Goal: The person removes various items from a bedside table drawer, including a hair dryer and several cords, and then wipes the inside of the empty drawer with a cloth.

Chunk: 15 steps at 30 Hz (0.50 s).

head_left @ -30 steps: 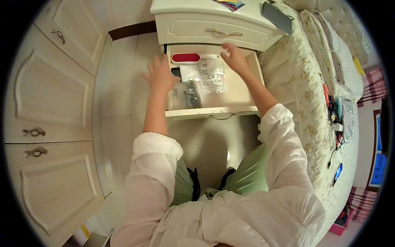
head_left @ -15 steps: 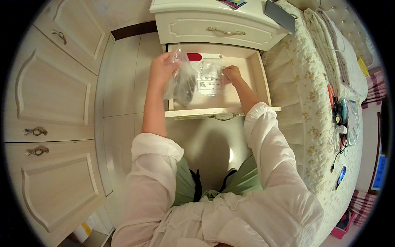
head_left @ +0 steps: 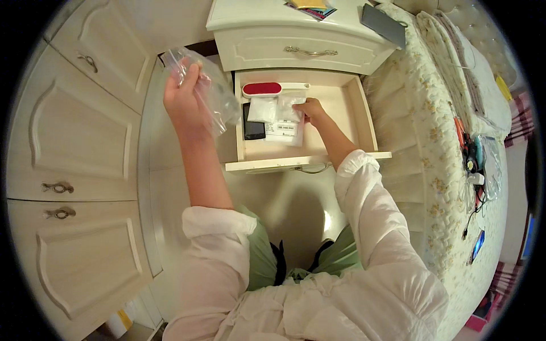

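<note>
My left hand (head_left: 185, 94), raised to the left of the open drawer (head_left: 338, 136), grips a clear plastic bag (head_left: 213, 91). The bag hangs crumpled and see-through beside the drawer's left wall. Inside the drawer, my right hand (head_left: 314, 111) is closed at the edge of a small clear packet (head_left: 290, 105). To its left lie a white packet (head_left: 263, 109) and a flat black object (head_left: 253, 129), perhaps a phone. A white printed sheet in clear plastic (head_left: 284, 133) is partly under the packets. Behind them lies a white-handled brush with a red pad (head_left: 263, 89).
Above the open drawer is a closed drawer (head_left: 310, 51) of the cream nightstand, with a dark flat folder (head_left: 384, 25) on top. Cream cupboards (head_left: 79, 125) stand at left. A bed (head_left: 426, 170) on the right bears cables, tools and a lit phone (head_left: 478, 245).
My left hand has moved left and up with the clear bag, out from over the drawer. The flat black object and white packet now show plainly. My right hand has shifted slightly left.
</note>
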Available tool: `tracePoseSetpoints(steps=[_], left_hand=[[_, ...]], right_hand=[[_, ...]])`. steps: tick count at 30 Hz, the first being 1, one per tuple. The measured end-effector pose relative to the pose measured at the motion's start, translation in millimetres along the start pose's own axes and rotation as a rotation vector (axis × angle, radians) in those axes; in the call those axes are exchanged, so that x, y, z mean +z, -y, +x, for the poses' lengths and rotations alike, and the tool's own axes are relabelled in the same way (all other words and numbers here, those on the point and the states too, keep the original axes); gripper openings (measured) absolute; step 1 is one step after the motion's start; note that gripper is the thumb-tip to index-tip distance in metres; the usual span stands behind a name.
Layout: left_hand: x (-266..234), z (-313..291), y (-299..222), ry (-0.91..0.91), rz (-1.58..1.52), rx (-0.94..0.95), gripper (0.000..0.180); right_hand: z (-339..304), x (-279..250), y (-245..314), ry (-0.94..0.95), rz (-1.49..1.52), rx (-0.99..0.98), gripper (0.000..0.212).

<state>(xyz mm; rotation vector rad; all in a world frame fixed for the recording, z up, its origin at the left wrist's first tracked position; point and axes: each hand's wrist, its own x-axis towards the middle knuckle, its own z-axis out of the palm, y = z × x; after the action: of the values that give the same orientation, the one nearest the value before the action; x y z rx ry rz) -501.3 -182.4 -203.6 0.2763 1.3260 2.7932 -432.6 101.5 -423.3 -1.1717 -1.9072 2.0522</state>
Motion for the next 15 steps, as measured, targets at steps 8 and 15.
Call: tracePoseSetpoints(steps=[8,15], left_hand=[[7.9,-3.9,-6.7,-0.069,0.241,0.0,0.025],[77.8,-50.3,25.5,0.091,0.103,-0.08,0.027]], right_hand=[[-94.3,-32.3,88.0,0.016,0.13,-0.359,0.027],[-176.3,-5.0,134.5,-0.077,-0.611,-1.216,0.053]])
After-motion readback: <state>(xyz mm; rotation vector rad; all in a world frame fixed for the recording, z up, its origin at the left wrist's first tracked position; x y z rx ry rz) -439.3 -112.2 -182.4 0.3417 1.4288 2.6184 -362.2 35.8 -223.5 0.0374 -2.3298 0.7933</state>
